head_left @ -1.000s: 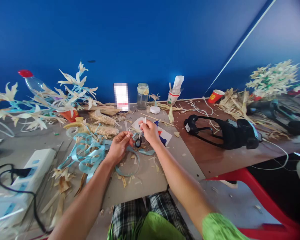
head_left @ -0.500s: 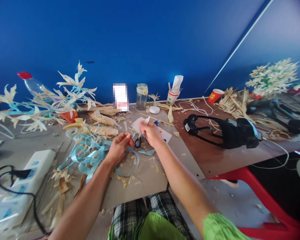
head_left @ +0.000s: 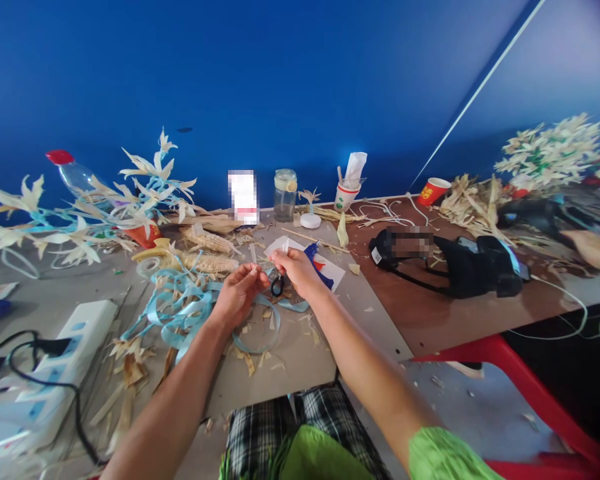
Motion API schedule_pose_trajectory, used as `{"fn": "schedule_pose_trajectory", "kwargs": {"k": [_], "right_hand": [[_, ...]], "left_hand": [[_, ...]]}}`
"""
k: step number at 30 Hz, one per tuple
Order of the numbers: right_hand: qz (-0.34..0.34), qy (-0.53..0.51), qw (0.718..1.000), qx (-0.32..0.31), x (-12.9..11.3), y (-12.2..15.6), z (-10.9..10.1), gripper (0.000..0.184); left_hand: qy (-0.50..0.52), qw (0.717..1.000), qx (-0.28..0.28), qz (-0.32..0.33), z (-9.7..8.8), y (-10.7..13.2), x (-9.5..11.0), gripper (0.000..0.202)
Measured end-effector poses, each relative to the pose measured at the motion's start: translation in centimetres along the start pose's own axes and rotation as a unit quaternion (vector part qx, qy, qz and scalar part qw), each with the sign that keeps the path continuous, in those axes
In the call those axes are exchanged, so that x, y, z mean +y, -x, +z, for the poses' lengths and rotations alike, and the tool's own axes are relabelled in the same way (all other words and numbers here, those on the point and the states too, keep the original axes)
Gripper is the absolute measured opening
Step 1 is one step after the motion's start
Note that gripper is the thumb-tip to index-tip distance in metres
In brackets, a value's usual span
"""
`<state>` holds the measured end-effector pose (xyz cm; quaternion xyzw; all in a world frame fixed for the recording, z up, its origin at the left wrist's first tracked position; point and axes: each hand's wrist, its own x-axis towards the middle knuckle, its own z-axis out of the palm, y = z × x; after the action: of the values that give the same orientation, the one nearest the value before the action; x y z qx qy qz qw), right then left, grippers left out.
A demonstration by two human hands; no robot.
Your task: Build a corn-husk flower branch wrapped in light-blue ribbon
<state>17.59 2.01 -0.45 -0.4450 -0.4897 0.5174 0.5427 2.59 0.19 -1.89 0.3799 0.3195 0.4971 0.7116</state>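
My left hand (head_left: pixel 241 288) is closed in a pinch above the table. Whatever lies between its fingertips is too small to make out. My right hand (head_left: pixel 299 270) is also closed, fingers round a small whitish piece (head_left: pixel 285 245) that pokes out at the top. The two hands are close together, fingertips a little apart. Just below them is the black handle of a pair of scissors (head_left: pixel 277 286). A blue tool with an orange part, apparently a glue gun (head_left: pixel 325 275), lies on white paper (head_left: pixel 336 272) behind my right forearm. Light blue ribbon (head_left: pixel 183 313) is heaped left of my left hand.
Corncobs (head_left: pixel 210 262) and a tape roll (head_left: pixel 147 267) lie left. Husk flowers (head_left: pixel 155 177) stand behind them, a power strip (head_left: pixel 75 360) nearer me. At the back are a jar (head_left: pixel 285 197) and cups (head_left: pixel 346 197). A black headset (head_left: pixel 460 267) lies right; another person's hand (head_left: pixel 593 250) shows beyond.
My right hand has turned slightly, and the whitish piece stands out less. More of the blue tool shows behind my right hand. Another person's hand has come in at the right edge.
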Motion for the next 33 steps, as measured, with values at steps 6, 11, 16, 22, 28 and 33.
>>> {"fn": "schedule_pose_trajectory", "kwargs": {"k": [6, 11, 16, 22, 28, 33], "right_hand": [[-0.046, 0.149, 0.987, 0.047, 0.2, 0.1, -0.3, 0.022], [-0.084, 0.132, 0.988, -0.001, -0.9, 0.9, 0.0, 0.031], [-0.089, 0.104, 0.982, -0.130, -1.3, 1.4, 0.5, 0.023], [-0.105, 0.144, 0.982, -0.064, -1.3, 1.1, 0.1, 0.021], [-0.093, 0.136, 0.971, -0.175, -2.1, 1.5, -0.1, 0.023], [-0.089, 0.176, 0.973, -0.120, -1.6, 1.4, 0.2, 0.032]], "left_hand": [[0.008, 1.000, 0.012, 0.009, 0.2, 0.0, 0.3, 0.024], [0.005, 1.000, 0.002, 0.017, 0.1, 0.1, 0.3, 0.028], [-0.012, 1.000, -0.015, 0.009, 0.1, 0.1, 0.0, 0.029], [-0.040, 0.999, -0.034, 0.011, 0.2, 0.2, 0.0, 0.029], [-0.037, 0.999, -0.030, 0.018, 0.7, 0.4, 0.2, 0.030], [-0.095, 0.994, -0.036, 0.044, 0.6, 0.3, -0.1, 0.030]]}}
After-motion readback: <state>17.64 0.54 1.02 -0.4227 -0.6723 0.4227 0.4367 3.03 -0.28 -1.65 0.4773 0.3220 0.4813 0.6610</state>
